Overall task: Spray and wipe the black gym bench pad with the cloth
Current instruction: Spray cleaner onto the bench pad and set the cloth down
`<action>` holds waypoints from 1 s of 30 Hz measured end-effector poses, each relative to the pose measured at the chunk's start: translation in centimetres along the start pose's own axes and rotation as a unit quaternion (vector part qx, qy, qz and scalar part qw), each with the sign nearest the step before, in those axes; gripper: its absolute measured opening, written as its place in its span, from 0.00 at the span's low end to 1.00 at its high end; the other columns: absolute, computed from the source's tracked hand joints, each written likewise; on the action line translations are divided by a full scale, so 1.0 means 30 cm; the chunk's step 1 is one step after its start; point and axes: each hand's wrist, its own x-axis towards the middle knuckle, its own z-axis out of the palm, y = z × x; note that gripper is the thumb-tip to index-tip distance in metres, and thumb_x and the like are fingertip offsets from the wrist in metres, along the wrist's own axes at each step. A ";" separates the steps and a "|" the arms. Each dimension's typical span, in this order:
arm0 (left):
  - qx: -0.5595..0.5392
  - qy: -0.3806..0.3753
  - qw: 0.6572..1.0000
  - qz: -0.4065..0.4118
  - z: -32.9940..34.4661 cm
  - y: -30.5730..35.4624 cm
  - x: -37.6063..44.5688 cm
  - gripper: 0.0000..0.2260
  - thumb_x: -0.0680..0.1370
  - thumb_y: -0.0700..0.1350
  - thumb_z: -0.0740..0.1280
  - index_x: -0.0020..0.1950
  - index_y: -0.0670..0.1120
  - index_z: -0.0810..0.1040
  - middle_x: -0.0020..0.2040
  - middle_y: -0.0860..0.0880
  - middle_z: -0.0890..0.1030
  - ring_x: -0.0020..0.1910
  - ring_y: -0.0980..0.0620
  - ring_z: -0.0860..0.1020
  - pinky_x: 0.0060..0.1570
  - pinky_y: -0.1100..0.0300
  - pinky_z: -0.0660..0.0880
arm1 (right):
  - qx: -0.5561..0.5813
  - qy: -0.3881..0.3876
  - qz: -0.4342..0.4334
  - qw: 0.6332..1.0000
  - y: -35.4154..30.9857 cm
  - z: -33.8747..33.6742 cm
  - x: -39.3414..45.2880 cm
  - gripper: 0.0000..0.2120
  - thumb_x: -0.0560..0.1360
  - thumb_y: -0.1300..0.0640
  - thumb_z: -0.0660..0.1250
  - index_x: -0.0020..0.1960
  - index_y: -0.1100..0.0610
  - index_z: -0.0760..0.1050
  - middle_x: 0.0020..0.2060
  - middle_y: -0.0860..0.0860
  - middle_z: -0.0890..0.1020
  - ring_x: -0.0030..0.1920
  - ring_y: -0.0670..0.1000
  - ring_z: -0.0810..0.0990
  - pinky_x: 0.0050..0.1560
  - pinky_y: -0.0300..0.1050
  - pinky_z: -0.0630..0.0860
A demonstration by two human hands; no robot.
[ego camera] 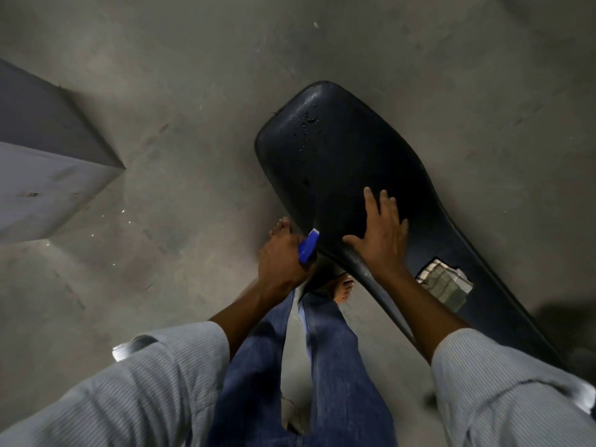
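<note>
Head view, looking down: 1 long black padded vinyl gym bench pad, widest at its far rounded end and narrowing toward the lower right, where its near end runs into shadow and out of frame. Scattered droplets or specks sit on the wide far end; which of the 2 cannot be told. 1 folded checked cloth in pale green and white lies on the narrow part of the pad, near the right forearm, its right corner lost in the dark. 2 hands: the right hand lies flat on the pad with fingers spread wide, holding nothing; the left hand is closed around 1 blue-and-white plastic spray head, which pokes out beside the pad's left edge, while the bottle body below it is hidden by the fist. 2 pale ribbed sleeves, pushed up the forearms and cut off at the bottom edge. 2 blue denim trouser legs. 2 bare feet, 1 partly covered by the left hand, the other partly under the pad's edge. 1 grey concrete floor, scuffed. 1 grey boxy block at the left, cut off by the frame; what it is cannot be made out.
</note>
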 end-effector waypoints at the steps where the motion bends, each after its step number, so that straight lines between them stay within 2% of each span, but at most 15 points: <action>1: -0.002 -0.006 1.000 0.002 0.007 0.010 -0.006 0.08 0.76 0.48 0.76 0.51 0.48 0.81 0.43 0.50 0.80 0.40 0.55 0.75 0.48 0.57 0.75 | 0.000 0.012 0.006 1.000 0.027 0.000 -0.016 0.55 0.74 0.48 0.81 0.88 0.46 0.47 0.88 0.56 0.49 0.88 0.61 0.46 0.83 0.76 0.53; 3: 0.000 -0.017 1.000 0.016 0.022 0.031 -0.011 0.08 0.76 0.47 0.76 0.49 0.48 0.80 0.43 0.52 0.77 0.39 0.57 0.72 0.50 0.57 0.72 | 0.006 0.023 0.028 0.999 0.080 0.004 -0.047 0.54 0.74 0.46 0.80 0.88 0.45 0.48 0.88 0.55 0.49 0.88 0.62 0.45 0.82 0.77 0.52; 6: 0.040 -0.036 0.998 0.037 0.044 0.063 -0.014 0.07 0.76 0.48 0.76 0.45 0.48 0.80 0.37 0.57 0.71 0.38 0.57 0.69 0.55 0.50 0.71 | 0.026 0.022 0.063 0.997 0.149 0.023 -0.092 0.54 0.74 0.44 0.80 0.88 0.44 0.49 0.89 0.55 0.48 0.88 0.63 0.45 0.81 0.78 0.53; 9: 0.046 -0.065 0.996 0.031 0.062 0.080 -0.015 0.09 0.77 0.49 0.75 0.43 0.53 0.75 0.38 0.60 0.67 0.37 0.62 0.68 0.55 0.52 0.71 | 0.038 0.000 0.075 0.996 0.185 0.049 -0.126 0.53 0.74 0.44 0.80 0.88 0.46 0.51 0.89 0.55 0.48 0.88 0.62 0.45 0.81 0.78 0.56; 11: 0.053 -0.057 0.996 0.041 0.073 0.085 -0.023 0.10 0.76 0.50 0.75 0.43 0.53 0.75 0.40 0.58 0.69 0.41 0.57 0.71 0.59 0.49 0.72 | 0.031 -0.005 0.077 0.997 0.192 0.069 -0.144 0.52 0.75 0.44 0.80 0.88 0.47 0.52 0.89 0.55 0.48 0.88 0.62 0.45 0.82 0.76 0.56; 14: 0.070 -0.069 0.995 0.016 0.083 0.089 -0.039 0.12 0.74 0.52 0.77 0.46 0.54 0.73 0.53 0.47 0.77 0.55 0.44 0.77 0.61 0.45 0.78 | 0.016 0.002 0.074 0.997 0.188 0.093 -0.173 0.50 0.76 0.44 0.78 0.88 0.46 0.51 0.88 0.56 0.49 0.88 0.62 0.47 0.83 0.73 0.55; 15: 0.076 -0.074 0.994 0.006 0.084 0.090 -0.046 0.13 0.74 0.52 0.77 0.47 0.54 0.72 0.57 0.44 0.78 0.57 0.42 0.77 0.60 0.45 0.79 | 0.017 -0.001 0.072 0.997 0.187 0.102 -0.185 0.49 0.77 0.44 0.77 0.88 0.47 0.51 0.88 0.56 0.50 0.88 0.62 0.47 0.83 0.72 0.55; 17: 0.074 -0.064 0.995 0.007 0.090 0.085 -0.057 0.13 0.75 0.52 0.77 0.47 0.53 0.73 0.60 0.42 0.78 0.56 0.42 0.77 0.57 0.46 0.79 | 0.026 -0.003 0.065 0.998 0.183 0.116 -0.209 0.48 0.77 0.44 0.77 0.88 0.48 0.53 0.88 0.57 0.52 0.88 0.62 0.48 0.84 0.71 0.55; 20: 0.074 -0.048 0.996 0.022 0.087 0.111 -0.061 0.10 0.75 0.50 0.77 0.49 0.49 0.79 0.54 0.45 0.79 0.52 0.46 0.78 0.55 0.49 0.79 | 0.098 0.010 0.055 0.994 0.179 0.124 -0.237 0.45 0.78 0.48 0.78 0.87 0.50 0.57 0.87 0.57 0.57 0.88 0.60 0.52 0.85 0.67 0.58; 22: 0.071 -0.050 0.996 0.028 0.080 0.149 -0.051 0.08 0.76 0.47 0.76 0.51 0.46 0.82 0.46 0.48 0.80 0.44 0.51 0.78 0.51 0.54 0.79 | 0.190 0.003 0.045 0.981 0.181 0.120 -0.252 0.42 0.76 0.53 0.79 0.85 0.50 0.62 0.84 0.56 0.66 0.85 0.59 0.62 0.82 0.62 0.66; 24: 0.067 -0.035 0.996 0.042 0.066 0.207 -0.044 0.06 0.75 0.46 0.76 0.49 0.46 0.83 0.40 0.50 0.80 0.34 0.56 0.75 0.41 0.58 0.76 | 0.273 -0.053 0.052 0.959 0.183 0.099 -0.266 0.40 0.73 0.56 0.81 0.81 0.48 0.68 0.75 0.54 0.77 0.77 0.57 0.75 0.74 0.54 0.76; 25: 0.057 -0.019 0.997 0.050 0.058 0.237 -0.045 0.06 0.74 0.47 0.76 0.48 0.48 0.84 0.38 0.51 0.80 0.32 0.56 0.75 0.39 0.58 0.74 | 0.296 -0.098 0.051 0.949 0.178 0.080 -0.277 0.40 0.72 0.57 0.82 0.80 0.47 0.69 0.72 0.52 0.79 0.74 0.56 0.78 0.72 0.52 0.77; 28: 0.017 0.003 0.996 0.083 0.042 0.315 -0.053 0.09 0.74 0.55 0.74 0.47 0.51 0.83 0.36 0.53 0.81 0.34 0.52 0.80 0.38 0.58 0.78 | 0.303 -0.197 0.012 0.932 0.153 0.036 -0.313 0.39 0.70 0.54 0.84 0.77 0.46 0.72 0.69 0.46 0.81 0.70 0.49 0.79 0.69 0.49 0.77; 30: -0.019 -0.003 0.992 0.121 0.031 0.378 -0.067 0.06 0.77 0.52 0.75 0.47 0.52 0.82 0.36 0.55 0.80 0.34 0.57 0.79 0.37 0.67 0.74 | 0.288 -0.207 -0.002 0.935 0.143 0.026 -0.332 0.32 0.71 0.51 0.84 0.70 0.46 0.73 0.59 0.39 0.79 0.60 0.42 0.77 0.61 0.38 0.74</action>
